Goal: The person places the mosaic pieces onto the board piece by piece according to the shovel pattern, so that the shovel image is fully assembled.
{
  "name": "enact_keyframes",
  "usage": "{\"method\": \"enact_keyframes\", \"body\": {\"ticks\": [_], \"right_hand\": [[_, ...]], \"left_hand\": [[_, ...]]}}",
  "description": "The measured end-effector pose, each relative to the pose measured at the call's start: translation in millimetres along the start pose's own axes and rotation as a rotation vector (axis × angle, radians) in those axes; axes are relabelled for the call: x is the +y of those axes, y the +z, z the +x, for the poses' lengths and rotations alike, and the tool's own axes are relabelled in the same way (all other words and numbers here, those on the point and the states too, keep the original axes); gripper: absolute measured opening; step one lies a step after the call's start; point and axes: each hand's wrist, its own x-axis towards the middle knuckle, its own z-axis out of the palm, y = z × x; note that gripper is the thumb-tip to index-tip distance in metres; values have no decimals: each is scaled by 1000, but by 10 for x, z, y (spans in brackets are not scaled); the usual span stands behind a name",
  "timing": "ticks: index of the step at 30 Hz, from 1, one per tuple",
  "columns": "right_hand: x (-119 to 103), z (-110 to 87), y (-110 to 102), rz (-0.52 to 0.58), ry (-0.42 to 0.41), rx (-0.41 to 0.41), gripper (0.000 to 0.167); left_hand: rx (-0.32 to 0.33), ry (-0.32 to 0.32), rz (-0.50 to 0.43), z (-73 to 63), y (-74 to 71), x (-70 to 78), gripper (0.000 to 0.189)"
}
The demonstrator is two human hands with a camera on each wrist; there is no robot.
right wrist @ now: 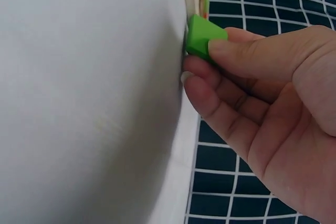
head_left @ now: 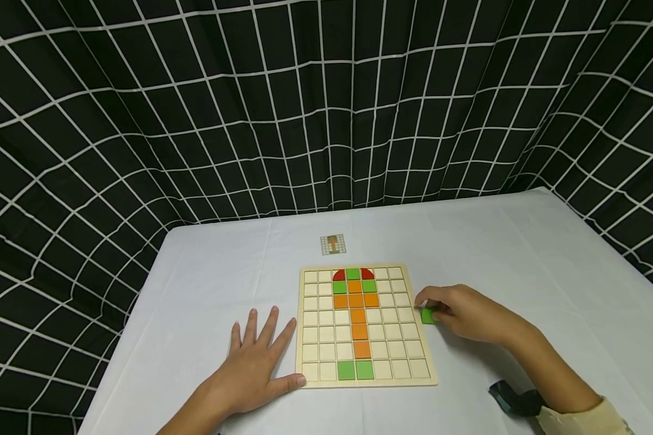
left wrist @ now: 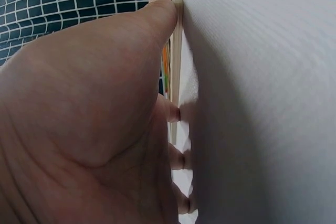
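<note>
A wooden grid board (head_left: 318,351) lies on the white table with coloured tiles in some of its cells. Red quarter-round tiles (head_left: 340,276) flank a green tile (head_left: 352,274) in the top row. Orange tiles (head_left: 360,331) run down the middle, and two green tiles (head_left: 355,370) sit in the bottom row. My right hand (head_left: 468,313) pinches a loose green square tile (right wrist: 202,36) between thumb and fingers, just off the board's right edge. My left hand (head_left: 256,371) rests with fingers spread at the board's left edge, its thumb touching the lower left corner.
Behind the board lies a small pattern card (head_left: 333,244) showing a similar figure on a grid. A dark strap-like object (head_left: 514,399) is at my right wrist. Black curtains with white grid lines (head_left: 326,109) stand behind and beside the table.
</note>
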Motion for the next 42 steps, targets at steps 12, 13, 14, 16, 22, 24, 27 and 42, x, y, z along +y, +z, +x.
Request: {"method": "enact_keyframes", "body": {"ticks": [12,13,14,16,22,24,27,42], "right_hand": [[54,-14,-48,143,-43,-9,24],[45,-9,-38,159,-43,-19,24],[37,-4,-27,170,-37,-27,23],[26,4,-7,180,-32,-40,22],[-8,9,41,213,-53,-68,19],[-22,10,56,222,-62,-77,20],[-41,15,78,226,-74,-75,21],[-307,8,158,226,-168,-36,24]], "left_hand": [[-1,7,14,3,17,-17,100],[-2,7,15,4,15,-18,100],[-2,8,16,4,13,-18,100],[-2,9,16,4,13,-18,100],[-6,5,6,0,8,-10,99],[-7,2,4,-2,-1,-4,99],[-6,3,6,-4,-11,2,98],[-5,0,10,3,4,-8,99]]}}
